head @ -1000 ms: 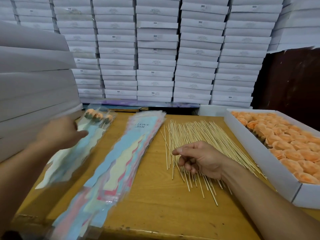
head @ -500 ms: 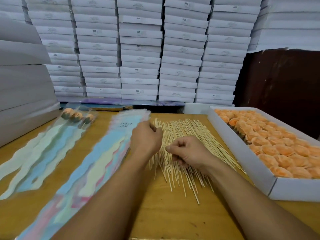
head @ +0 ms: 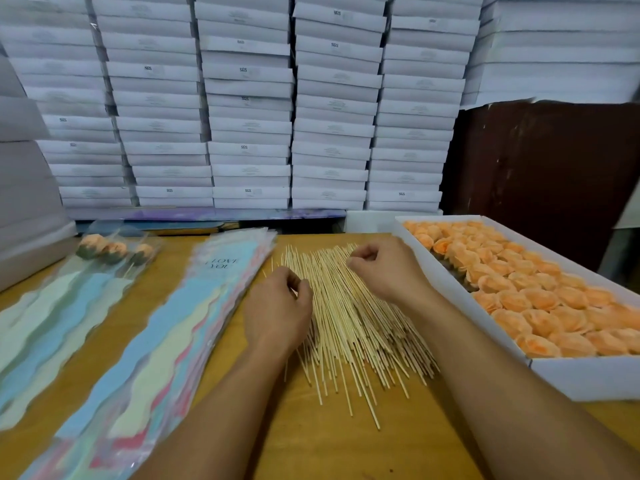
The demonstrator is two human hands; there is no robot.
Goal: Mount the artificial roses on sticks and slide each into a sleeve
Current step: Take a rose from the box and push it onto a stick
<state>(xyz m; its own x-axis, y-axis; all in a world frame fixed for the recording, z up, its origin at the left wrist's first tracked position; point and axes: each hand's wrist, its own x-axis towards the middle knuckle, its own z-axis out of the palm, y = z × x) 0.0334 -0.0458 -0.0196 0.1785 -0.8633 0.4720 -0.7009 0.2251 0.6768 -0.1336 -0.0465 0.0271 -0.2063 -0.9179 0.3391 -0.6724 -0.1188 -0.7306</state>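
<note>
Centrally, both hands sit over the pile of sticks (head: 349, 317) on the wooden table (head: 214, 403): the left hand (head: 277, 313) has fingers curled onto the sticks, the right hand (head: 384, 268) has fingers curled too, though what either pinches I cannot tell. At right, a white box (head: 585, 375) holds rows of orange roses (head: 540, 299); a stack of empty sleeves (head: 173, 334) lies left of centre, and at far left filled sleeves (head: 52, 306) hold finished roses (head: 114, 249)

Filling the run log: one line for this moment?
both hands over sticks | roses boxed | sleeves stacked left
</note>
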